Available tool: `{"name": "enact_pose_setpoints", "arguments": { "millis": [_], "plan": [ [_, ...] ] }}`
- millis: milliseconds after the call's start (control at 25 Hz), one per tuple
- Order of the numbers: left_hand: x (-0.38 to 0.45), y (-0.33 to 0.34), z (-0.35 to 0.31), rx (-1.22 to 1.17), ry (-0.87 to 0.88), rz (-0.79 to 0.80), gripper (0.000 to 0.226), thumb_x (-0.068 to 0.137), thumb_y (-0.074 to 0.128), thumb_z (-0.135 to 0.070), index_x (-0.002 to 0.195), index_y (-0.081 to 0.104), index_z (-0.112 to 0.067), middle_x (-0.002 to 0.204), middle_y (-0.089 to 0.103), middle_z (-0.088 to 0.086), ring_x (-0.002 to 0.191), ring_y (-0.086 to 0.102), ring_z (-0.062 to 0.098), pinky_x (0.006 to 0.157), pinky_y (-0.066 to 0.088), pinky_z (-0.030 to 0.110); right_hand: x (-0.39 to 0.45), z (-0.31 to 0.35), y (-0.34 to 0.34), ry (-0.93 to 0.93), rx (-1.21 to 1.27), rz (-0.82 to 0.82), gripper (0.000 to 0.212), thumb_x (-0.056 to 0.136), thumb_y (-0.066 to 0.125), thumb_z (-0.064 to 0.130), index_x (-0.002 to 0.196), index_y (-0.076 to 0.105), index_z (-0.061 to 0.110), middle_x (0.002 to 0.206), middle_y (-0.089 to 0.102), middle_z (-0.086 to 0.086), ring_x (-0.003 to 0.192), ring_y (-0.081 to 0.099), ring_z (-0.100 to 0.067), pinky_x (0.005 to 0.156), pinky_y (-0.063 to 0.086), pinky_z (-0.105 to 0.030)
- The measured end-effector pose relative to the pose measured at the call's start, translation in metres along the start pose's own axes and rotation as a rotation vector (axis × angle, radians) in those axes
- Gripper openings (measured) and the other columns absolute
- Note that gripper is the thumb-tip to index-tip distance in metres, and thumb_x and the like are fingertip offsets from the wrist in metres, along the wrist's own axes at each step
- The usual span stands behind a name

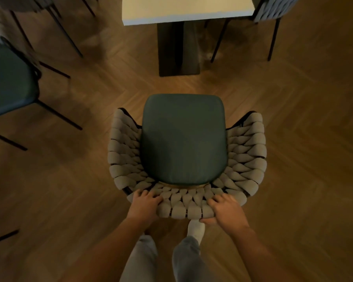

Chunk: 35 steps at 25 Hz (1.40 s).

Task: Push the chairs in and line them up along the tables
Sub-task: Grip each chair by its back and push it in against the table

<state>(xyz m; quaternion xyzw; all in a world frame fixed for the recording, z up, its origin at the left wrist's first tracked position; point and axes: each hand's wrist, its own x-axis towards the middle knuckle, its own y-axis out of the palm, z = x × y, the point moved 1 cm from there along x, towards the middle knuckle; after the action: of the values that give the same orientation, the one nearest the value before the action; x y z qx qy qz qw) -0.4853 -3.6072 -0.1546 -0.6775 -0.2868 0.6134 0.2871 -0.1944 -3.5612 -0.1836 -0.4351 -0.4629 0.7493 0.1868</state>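
A chair [183,137] with a dark green seat cushion and a woven beige wraparound back stands on the wooden floor directly below me, facing the table [188,9]. A gap of bare floor lies between the seat's front edge and the table's dark pedestal [178,49]. My left hand [145,203] grips the left part of the top of the backrest, fingers curled over the weave. My right hand [225,209] grips the right part of the backrest, thumb under the rim.
Another green-seated chair [10,82] with thin black legs stands at the left, angled away. A grey woven chair [273,9] sits at the table's far right corner. More black chair legs [55,23] show at the upper left. My legs and one white-socked foot [196,228] are behind the chair.
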Motion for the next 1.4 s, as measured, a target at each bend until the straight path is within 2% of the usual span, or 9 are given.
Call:
{"name": "enact_pose_setpoints", "arguments": {
  "millis": [120,280,400,640,840,960,1120,1280,1400],
  "plan": [
    [0.013,-0.009,-0.001,-0.01,-0.02,0.006,0.058,0.096,0.06,-0.046,0.15,0.041,-0.041,0.156,0.041,-0.006,0.144,0.034,0.024,0.122,0.012,0.051,0.011,-0.011,-0.014,0.005,-0.008,0.012,0.074,0.072,0.04,0.088,0.1,0.072,0.028,0.092,0.067,0.006,0.087,0.063,-0.018,0.077,0.054,-0.036],
    [0.041,-0.025,-0.01,-0.033,-0.029,-0.013,0.053,0.096,0.06,-0.044,0.147,0.045,-0.041,0.152,0.046,-0.005,0.141,0.037,0.024,0.12,0.015,0.05,0.038,-0.041,-0.041,-0.007,-0.021,0.034,0.096,0.067,0.024,0.092,0.12,0.067,0.025,0.111,0.065,0.002,0.104,0.059,-0.023,0.091,0.046,-0.038],
    [0.064,-0.042,-0.006,-0.022,-0.026,-0.026,0.052,0.099,0.057,-0.04,0.149,0.044,-0.038,0.153,0.045,-0.003,0.14,0.038,0.025,0.12,0.014,0.05,0.064,-0.056,-0.061,-0.005,-0.019,0.048,0.108,0.062,0.013,0.1,0.121,0.066,0.027,0.113,0.063,0.003,0.106,0.056,-0.021,0.092,0.043,-0.036],
    [0.112,-0.088,0.023,0.032,0.014,-0.01,0.053,0.101,0.054,-0.035,0.152,0.042,-0.032,0.156,0.04,0.005,0.142,0.034,0.031,0.12,0.011,0.052,0.117,-0.066,-0.091,0.086,-0.011,0.13,0.079,0.078,0.049,0.083,0.139,0.054,0.034,0.13,0.057,0.008,0.115,0.047,-0.016,0.098,0.037,-0.033],
    [0.145,-0.111,0.026,0.004,0.039,-0.035,0.051,0.1,0.055,-0.034,0.15,0.045,-0.029,0.152,0.044,0.008,0.139,0.037,0.033,0.12,0.01,0.053,0.146,-0.087,-0.122,0.093,-0.045,0.15,0.082,0.075,0.043,0.087,0.14,0.052,0.038,0.131,0.054,0.012,0.114,0.045,-0.013,0.097,0.036,-0.03],
    [0.166,-0.131,0.025,-0.004,0.04,-0.039,0.052,0.099,0.055,-0.036,0.15,0.045,-0.029,0.154,0.043,0.009,0.142,0.034,0.033,0.121,0.008,0.054,0.165,-0.104,-0.14,0.087,-0.021,0.145,0.093,0.063,0.04,0.094,0.133,0.058,0.036,0.125,0.056,0.011,0.11,0.046,-0.013,0.094,0.036,-0.03],
    [0.193,-0.154,0.02,0.0,0.008,-0.014,0.051,0.098,0.055,-0.03,0.149,0.047,-0.028,0.154,0.044,0.009,0.141,0.036,0.033,0.122,0.01,0.054,0.193,-0.129,-0.16,0.065,-0.034,0.151,0.108,0.055,0.021,0.103,0.133,0.057,0.038,0.124,0.054,0.013,0.109,0.046,-0.012,0.094,0.038,-0.03],
    [0.21,-0.173,0.011,-0.032,0.0,0.019,0.053,0.097,0.056,-0.035,0.149,0.046,-0.027,0.151,0.045,0.01,0.142,0.035,0.034,0.123,0.009,0.054,0.21,-0.149,-0.176,0.072,-0.042,0.2,0.094,0.063,0.035,0.097,0.136,0.054,0.041,0.128,0.053,0.014,0.111,0.045,-0.012,0.095,0.038,-0.03],
    [0.219,-0.18,0.01,-0.085,0.0,0.049,0.057,0.095,0.06,-0.047,0.148,0.047,-0.03,0.151,0.045,0.008,0.143,0.034,0.033,0.123,0.006,0.055,0.216,-0.152,-0.186,0.096,-0.053,0.266,0.115,0.051,0.02,0.104,0.142,0.05,0.04,0.135,0.051,0.012,0.116,0.044,-0.013,0.098,0.037,-0.032]
  ]
}}
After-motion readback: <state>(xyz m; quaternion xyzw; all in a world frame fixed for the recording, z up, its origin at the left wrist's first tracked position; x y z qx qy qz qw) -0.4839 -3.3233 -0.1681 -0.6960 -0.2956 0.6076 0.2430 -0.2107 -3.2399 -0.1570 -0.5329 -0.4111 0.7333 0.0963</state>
